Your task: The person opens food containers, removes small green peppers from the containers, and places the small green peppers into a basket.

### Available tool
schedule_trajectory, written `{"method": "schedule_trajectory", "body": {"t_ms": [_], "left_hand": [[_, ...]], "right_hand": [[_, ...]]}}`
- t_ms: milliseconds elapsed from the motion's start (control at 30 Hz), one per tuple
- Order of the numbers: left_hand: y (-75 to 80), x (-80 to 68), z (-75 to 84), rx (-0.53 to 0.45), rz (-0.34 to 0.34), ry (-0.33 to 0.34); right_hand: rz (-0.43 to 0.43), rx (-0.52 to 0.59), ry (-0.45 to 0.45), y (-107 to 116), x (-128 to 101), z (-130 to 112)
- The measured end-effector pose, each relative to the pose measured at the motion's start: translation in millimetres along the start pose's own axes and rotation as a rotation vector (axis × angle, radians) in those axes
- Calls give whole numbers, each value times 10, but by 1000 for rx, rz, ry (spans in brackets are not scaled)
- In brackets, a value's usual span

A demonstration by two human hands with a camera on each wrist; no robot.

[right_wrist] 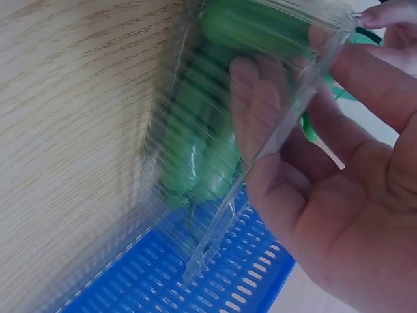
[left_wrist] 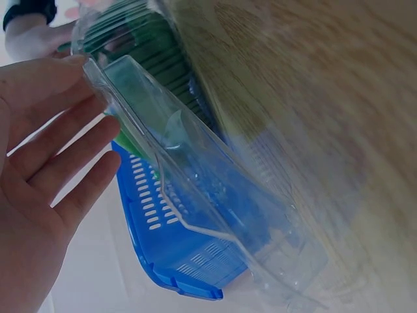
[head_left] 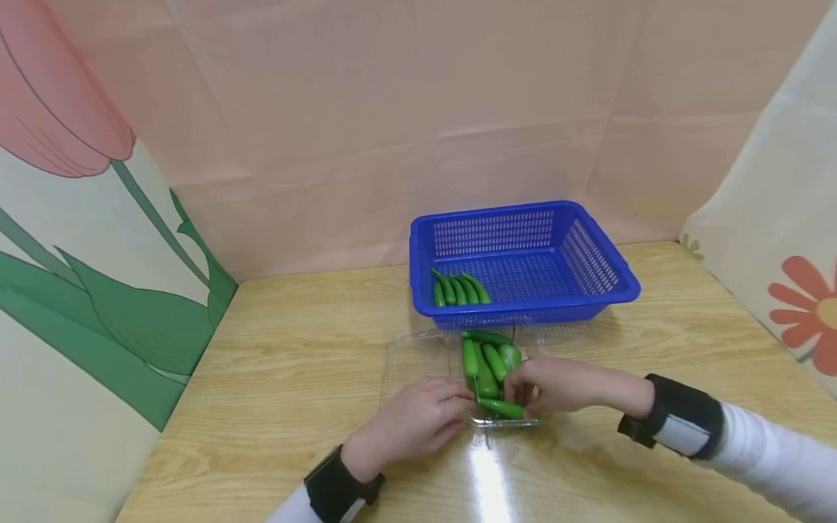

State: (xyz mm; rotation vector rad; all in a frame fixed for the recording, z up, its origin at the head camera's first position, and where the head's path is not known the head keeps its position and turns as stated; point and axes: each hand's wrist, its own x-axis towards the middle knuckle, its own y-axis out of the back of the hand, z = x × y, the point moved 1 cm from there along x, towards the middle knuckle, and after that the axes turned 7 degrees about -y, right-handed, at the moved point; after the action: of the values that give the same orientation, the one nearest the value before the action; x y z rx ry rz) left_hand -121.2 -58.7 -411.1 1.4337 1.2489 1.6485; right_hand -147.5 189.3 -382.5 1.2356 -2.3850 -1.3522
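Note:
A clear plastic box on the table holds several green peppers, some upright and one lying across its near end. My left hand is at the box's left near corner, fingers fairly straight, fingertips touching the rim by that crosswise pepper's stem. From the right, my right hand reaches over the rim with curled fingers inside. In the right wrist view, the thumb and fingers are around the end of the crosswise pepper; the clear wall partly blurs the contact. The transparent lid lies folded out to the left.
Behind the box stands a blue perforated basket, with several slim green peppers lined up in its left near corner. The wooden table meets a pink cloth backdrop, with flower-printed panels on both sides.

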Motion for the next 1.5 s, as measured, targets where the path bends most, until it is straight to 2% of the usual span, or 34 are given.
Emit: {"method": "schedule_trajectory", "body": {"t_ms": [400, 567, 900, 1500], "left_hand": [[-7, 5, 0, -3, -5, 9], [-12, 0, -1, 1, -6, 8], [-6, -5, -1, -9, -9, 12], [12, -3, 9, -6, -15, 23]], "right_hand": [[-79, 40, 35, 25, -48, 49], [-79, 55, 33, 33, -55, 60], [7, 70, 85, 6, -58, 45], [146, 109, 49, 92, -76, 53]]}}
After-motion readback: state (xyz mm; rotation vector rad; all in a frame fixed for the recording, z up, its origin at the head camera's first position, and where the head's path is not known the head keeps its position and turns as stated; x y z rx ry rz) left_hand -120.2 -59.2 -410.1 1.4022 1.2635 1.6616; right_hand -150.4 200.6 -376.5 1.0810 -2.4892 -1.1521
